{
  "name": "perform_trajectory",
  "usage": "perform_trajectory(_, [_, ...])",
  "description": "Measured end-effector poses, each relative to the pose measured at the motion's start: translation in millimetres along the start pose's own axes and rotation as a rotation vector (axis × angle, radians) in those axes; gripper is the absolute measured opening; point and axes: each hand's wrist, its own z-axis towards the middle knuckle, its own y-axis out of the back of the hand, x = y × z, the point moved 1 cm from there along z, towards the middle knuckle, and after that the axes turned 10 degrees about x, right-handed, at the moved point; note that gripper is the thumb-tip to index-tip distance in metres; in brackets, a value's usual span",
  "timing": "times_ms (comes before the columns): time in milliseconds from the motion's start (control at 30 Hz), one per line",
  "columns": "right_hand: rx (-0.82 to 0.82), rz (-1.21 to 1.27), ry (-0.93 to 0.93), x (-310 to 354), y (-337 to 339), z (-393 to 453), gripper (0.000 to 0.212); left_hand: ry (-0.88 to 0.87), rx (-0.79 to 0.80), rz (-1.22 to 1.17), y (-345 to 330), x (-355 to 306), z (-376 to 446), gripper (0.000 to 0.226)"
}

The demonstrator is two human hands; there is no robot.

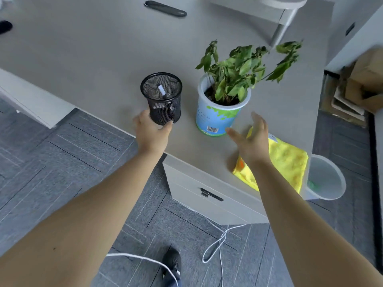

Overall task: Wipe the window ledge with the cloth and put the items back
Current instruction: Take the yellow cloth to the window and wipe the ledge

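A black mesh pen holder [162, 96] with a pen inside stands near the front edge of the grey desk [87, 59]. My left hand [152, 131] wraps around its base. To its right stands a potted green plant [222, 102] in a white and blue pot. My right hand [251, 139] hovers open just right of the pot, fingers spread, above a folded yellow cloth [286, 160] lying on the desk corner. The window ledge is not in view.
A white waste bin [327, 179] stands on the floor beside the desk corner. A drawer unit [207, 195] sits under the desk. White cables [217, 243] trail on the grey carpet near my shoe. Cardboard [356, 88] is stacked at right.
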Motion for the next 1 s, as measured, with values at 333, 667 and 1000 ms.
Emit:
perform_trajectory(333, [-0.123,-0.052,-0.326,-71,88,-68,0.052,0.051,0.450,0.125,-101,-44,-88,0.041])
perform_trajectory(667, [-0.295,0.080,-0.549,-100,99,-53,0.013,0.161,0.562,0.106,-152,-53,-62,0.019])
perform_trajectory(1000, [-0.288,0.241,-0.594,-93,98,-64,0.040,0.136,0.834,-0.029,-156,-74,-68,0.047])
